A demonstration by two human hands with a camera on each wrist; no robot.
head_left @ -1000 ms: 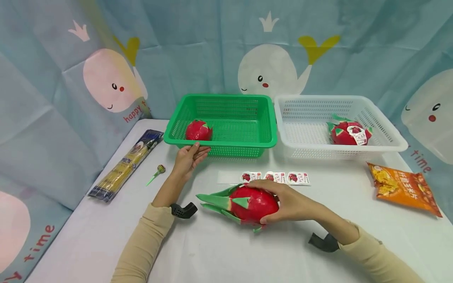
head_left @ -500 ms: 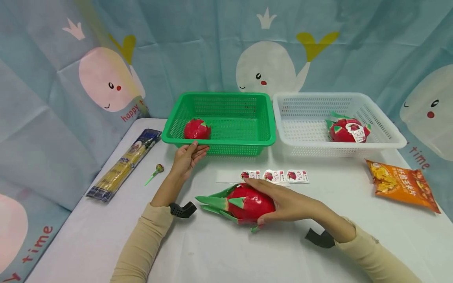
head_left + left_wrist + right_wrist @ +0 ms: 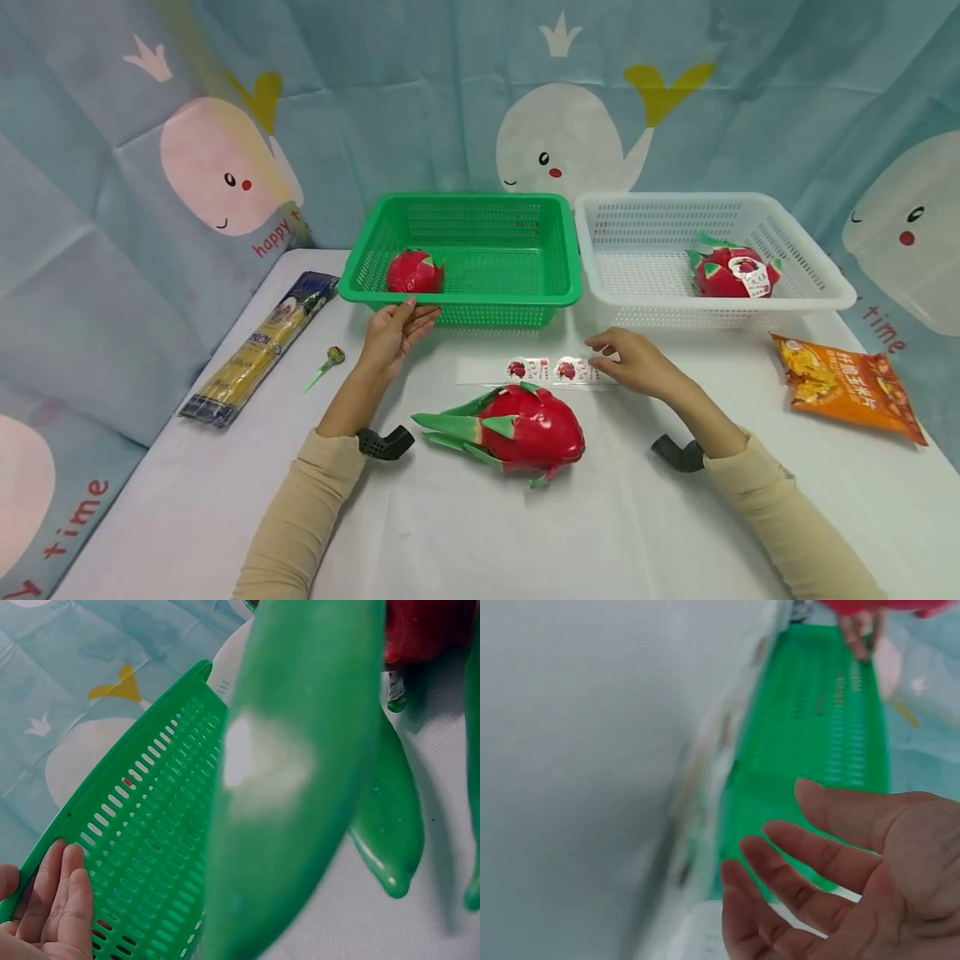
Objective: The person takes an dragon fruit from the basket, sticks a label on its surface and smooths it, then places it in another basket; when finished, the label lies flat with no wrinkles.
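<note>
My left hand [image 3: 390, 337] holds the front rim of the green basket [image 3: 517, 300], thumb over the edge and fingers against its outer wall in the left wrist view. Inside that basket lies a red dragon fruit [image 3: 414, 272]. My right hand [image 3: 637, 360], fingers loosely bent and holding nothing, is over the right end of a white strip of stickers [image 3: 487, 372] printed with dragon fruit. It covers the rightmost sticker. In front of the strip a large dragon fruit [image 3: 536, 429] lies on its side, green leaves pointing left; these leaves [image 3: 300, 765] loom large in the left wrist view.
A white basket [image 3: 720, 306] beside the green one holds a dragon fruit with a sticker [image 3: 748, 277] on it. At the left lie a pack of spaghetti [image 3: 262, 350] and a lollipop [image 3: 333, 357]. An orange snack bag [image 3: 847, 387] lies at the right.
My right hand has let go of the large dragon fruit and moved up and right to the sticker strip. My left hand stays on the green basket's rim.
</note>
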